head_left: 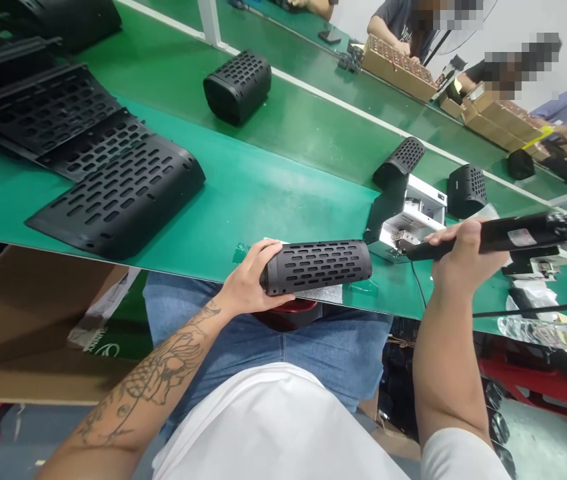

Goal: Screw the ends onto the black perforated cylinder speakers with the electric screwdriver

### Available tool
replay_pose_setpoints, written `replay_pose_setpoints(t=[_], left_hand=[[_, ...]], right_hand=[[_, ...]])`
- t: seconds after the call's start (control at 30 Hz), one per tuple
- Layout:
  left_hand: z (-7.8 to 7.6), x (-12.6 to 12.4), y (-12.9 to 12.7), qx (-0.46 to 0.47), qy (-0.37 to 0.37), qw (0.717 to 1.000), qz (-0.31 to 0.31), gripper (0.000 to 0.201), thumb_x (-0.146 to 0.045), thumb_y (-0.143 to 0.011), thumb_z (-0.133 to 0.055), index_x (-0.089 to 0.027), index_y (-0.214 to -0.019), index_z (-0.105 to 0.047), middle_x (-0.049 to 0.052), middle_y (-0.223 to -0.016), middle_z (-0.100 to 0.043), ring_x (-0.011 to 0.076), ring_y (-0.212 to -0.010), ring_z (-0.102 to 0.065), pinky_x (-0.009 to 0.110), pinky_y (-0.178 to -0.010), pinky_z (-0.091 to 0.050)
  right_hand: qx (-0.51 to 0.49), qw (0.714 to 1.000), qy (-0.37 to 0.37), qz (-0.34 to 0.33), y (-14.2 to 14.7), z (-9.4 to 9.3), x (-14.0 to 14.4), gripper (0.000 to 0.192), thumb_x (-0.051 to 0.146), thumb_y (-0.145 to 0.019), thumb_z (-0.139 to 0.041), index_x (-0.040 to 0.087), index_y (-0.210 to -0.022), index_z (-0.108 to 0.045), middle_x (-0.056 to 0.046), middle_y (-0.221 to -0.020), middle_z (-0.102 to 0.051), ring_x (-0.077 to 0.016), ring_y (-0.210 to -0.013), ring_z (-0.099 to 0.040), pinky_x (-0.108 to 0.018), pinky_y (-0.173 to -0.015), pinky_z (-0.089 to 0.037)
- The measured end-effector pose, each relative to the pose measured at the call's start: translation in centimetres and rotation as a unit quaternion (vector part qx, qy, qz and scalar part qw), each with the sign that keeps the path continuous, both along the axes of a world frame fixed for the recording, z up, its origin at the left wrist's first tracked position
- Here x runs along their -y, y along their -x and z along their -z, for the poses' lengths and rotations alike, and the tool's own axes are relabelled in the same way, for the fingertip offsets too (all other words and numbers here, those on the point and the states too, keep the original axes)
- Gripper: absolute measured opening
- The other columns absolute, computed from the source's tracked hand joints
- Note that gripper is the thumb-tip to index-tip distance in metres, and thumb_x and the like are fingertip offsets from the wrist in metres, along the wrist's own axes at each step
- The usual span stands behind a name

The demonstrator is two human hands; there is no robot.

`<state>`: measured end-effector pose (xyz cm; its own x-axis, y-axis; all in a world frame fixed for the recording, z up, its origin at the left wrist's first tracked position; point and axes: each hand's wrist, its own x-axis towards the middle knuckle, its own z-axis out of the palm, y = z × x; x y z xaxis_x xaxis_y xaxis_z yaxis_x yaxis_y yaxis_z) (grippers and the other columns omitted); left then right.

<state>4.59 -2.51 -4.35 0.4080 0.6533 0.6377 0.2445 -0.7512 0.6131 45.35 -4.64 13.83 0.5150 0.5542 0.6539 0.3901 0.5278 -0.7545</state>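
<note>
My left hand (251, 280) grips one end of a black perforated speaker shell (321, 265), which lies lengthwise at the near edge of the green table (263, 193). Over to the right, my right hand (458, 257) is closed around a long black electric screwdriver (503, 237); its tip points left toward a small white fixture (408, 213). A cable runs from the tool across the table edge.
Flat black perforated panels (113, 193) are stacked at the left. Several rolled black shells (237, 85) stand further along the green belt. Cardboard boxes (398, 67) and other people sit across the line. A clear bag of parts (548, 332) lies at the right.
</note>
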Motion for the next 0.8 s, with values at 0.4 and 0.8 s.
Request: replay_pose_setpoints(t=[0.4,0.8], left_hand=[[-0.5,-0.3,-1.0,0.028,-0.028,0.999,0.027,0.127,-0.049,-0.09,-0.114,-0.025,-0.191,-0.042,0.027,-0.167,-0.068,0.0486,-0.154,-0.077,0.071,-0.129,-0.071],[-0.4,0.1,-1.7,0.029,-0.03,0.999,0.018,0.115,-0.047,-0.097,-0.105,-0.023,-0.189,-0.041,0.028,-0.168,-0.067,0.0462,-0.155,-0.077,0.067,-0.128,-0.072]], right_hand=[[-0.023,0.913,0.031,-0.406,17.7,-3.0,5.4,0.028,0.055,-0.108,-0.099,0.032,-0.118,-0.087,0.006,-0.07,-0.077,-0.0182,-0.047,-0.069,-0.038,-0.054,-0.071],[-0.028,0.904,0.054,-0.423,21.4,-1.0,2.6,0.031,0.045,-0.101,-0.106,0.03,-0.097,-0.079,0.009,-0.065,-0.076,-0.0149,-0.044,-0.067,-0.03,-0.053,-0.07]])
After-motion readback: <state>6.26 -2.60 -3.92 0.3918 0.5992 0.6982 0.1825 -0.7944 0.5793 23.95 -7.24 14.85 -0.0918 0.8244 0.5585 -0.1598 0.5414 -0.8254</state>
